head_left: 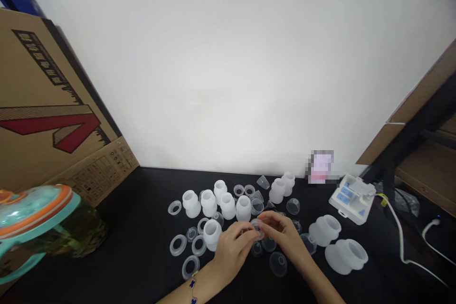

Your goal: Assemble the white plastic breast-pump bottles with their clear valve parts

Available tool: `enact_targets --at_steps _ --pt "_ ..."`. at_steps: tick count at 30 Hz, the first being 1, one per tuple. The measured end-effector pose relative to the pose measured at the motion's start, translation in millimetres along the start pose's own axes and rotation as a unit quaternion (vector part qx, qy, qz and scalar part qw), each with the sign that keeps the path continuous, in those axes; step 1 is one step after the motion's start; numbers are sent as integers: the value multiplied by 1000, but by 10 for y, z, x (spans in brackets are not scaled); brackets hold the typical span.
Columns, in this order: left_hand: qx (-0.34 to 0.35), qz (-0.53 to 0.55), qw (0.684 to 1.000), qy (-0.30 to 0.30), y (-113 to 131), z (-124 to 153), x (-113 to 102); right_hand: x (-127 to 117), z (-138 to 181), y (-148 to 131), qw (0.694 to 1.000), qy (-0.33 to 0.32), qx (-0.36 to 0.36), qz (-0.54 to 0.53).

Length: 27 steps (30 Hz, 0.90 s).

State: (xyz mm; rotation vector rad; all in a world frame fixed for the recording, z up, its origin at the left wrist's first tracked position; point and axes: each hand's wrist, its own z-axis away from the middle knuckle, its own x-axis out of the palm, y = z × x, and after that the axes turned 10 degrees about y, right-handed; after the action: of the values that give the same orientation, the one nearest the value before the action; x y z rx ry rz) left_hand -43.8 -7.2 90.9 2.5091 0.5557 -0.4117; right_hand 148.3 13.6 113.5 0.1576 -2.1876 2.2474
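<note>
My left hand and my right hand meet over the middle of a black table. Together their fingertips pinch a small clear plastic cap. A bracelet with blue charms sits on my left wrist. Around the hands lie several translucent white silicone cups, flat rings and small clear domes. Two larger white silicone pieces rest to the right of my right forearm.
A cardboard box leans at the left, with a teal and orange lidded jug in front of it. A white power strip with cables lies at the right. A white wall stands behind the table.
</note>
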Motion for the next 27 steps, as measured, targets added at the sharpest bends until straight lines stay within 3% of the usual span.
enact_targets --at_steps 7,14,22,27 --pt "47 -23 999 14 50 -73 -41 17 33 10 1000 14 -11 10" --pt "29 14 999 9 61 -85 -44 2 14 2 999 26 -25 26" --pt "-108 109 988 0 63 -50 -77 -52 32 -119 996 16 -37 76" --pt "-201 171 964 21 61 7 -73 -82 84 -253 991 -34 -63 109"
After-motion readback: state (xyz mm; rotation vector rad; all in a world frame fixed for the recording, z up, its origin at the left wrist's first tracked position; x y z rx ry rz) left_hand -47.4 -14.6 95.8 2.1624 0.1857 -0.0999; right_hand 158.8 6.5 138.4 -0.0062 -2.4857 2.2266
